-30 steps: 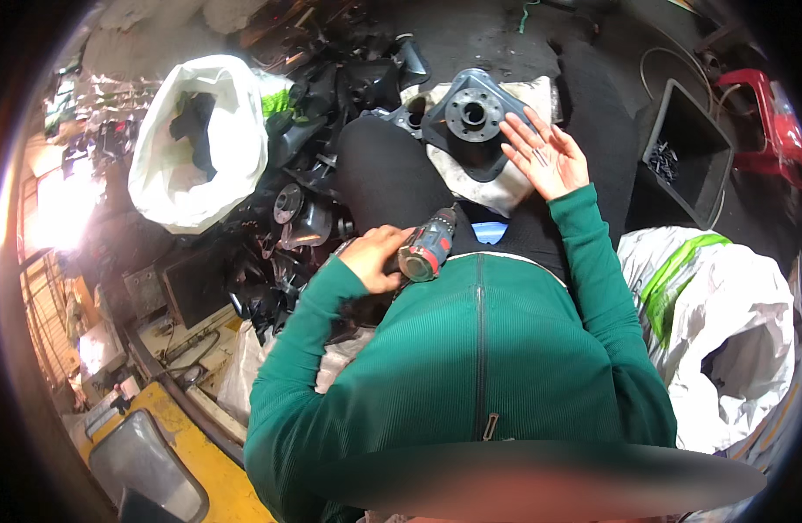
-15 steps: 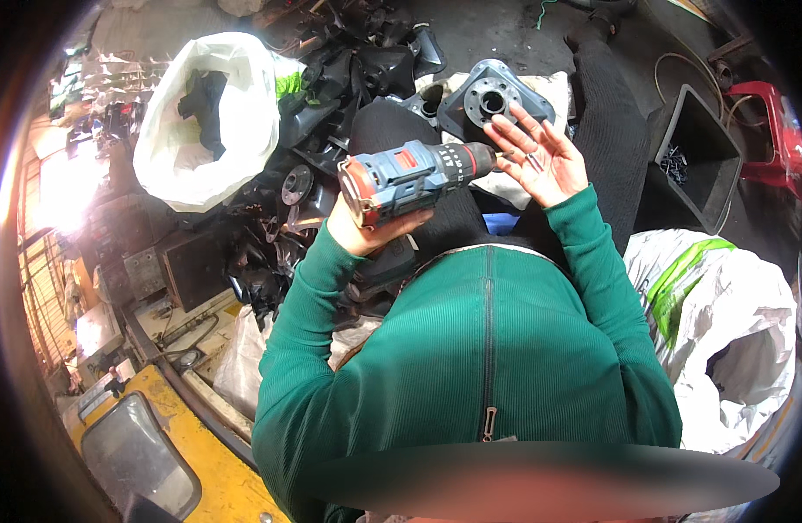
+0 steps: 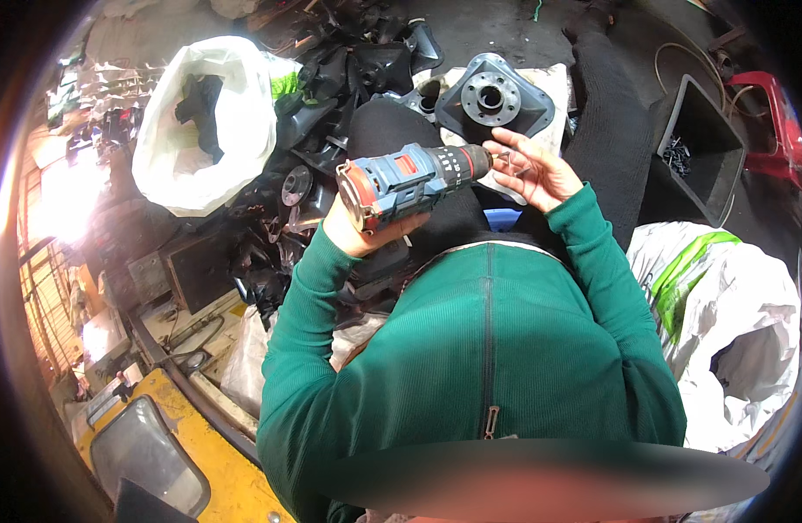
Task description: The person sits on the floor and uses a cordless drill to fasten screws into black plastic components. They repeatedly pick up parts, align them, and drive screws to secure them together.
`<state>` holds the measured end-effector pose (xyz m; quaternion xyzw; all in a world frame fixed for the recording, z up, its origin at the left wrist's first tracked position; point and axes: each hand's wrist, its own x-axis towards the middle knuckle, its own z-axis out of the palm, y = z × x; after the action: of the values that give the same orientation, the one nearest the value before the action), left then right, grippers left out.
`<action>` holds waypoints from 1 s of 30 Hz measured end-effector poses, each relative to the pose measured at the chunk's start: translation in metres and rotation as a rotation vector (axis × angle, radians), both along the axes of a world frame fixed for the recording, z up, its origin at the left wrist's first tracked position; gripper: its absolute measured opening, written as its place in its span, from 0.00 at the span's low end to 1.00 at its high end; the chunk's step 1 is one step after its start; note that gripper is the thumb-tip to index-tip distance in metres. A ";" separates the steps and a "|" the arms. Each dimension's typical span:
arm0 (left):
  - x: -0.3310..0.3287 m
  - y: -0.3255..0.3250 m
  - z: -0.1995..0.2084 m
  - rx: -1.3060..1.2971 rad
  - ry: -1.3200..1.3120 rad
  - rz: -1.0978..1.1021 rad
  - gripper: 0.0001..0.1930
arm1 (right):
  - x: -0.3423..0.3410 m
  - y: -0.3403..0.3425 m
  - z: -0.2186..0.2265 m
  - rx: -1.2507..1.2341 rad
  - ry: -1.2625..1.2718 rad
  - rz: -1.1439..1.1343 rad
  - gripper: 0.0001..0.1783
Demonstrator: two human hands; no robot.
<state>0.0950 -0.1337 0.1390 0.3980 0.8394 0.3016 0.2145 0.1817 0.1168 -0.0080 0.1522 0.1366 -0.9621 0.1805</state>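
Observation:
My left hand (image 3: 359, 228) is wrapped round the handle of a blue cordless drill (image 3: 409, 181), which points to the right across my lap. At the drill's tip, my right hand (image 3: 540, 173) has its fingers curled in beside the chuck. Small thin metal screws (image 3: 516, 167) show among those fingers; how many there are I cannot tell. Beyond the hands, a dark square-based part (image 3: 533, 103) with a round metal flange (image 3: 490, 98) full of holes sits on a pale sack (image 3: 553, 83) between my legs.
A black bin (image 3: 710, 166) with small dark fasteners (image 3: 677, 157) stands right, near a red plastic stool (image 3: 780, 131). Black parts (image 3: 383, 65) lie piled at the left, beside an open white sack (image 3: 161, 166). Another white sack (image 3: 741, 288) is at my right elbow, a yellow machine panel (image 3: 226, 453) lower left.
My right hand has gone from spread, palm up, to fingers curled in at the drill's tip. It has lowered slightly, uncovering more of the flanged part. The drill has barely moved.

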 end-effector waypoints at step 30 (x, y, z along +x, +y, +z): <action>-0.047 0.006 -0.012 -0.074 -0.056 0.271 0.29 | -0.054 0.029 -0.112 1.082 -0.188 -0.351 0.22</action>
<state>0.0483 -0.1277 0.1269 0.2643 0.8897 0.3076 0.2095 0.1276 0.1455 -0.1198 0.3280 0.5654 -0.7532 -0.0739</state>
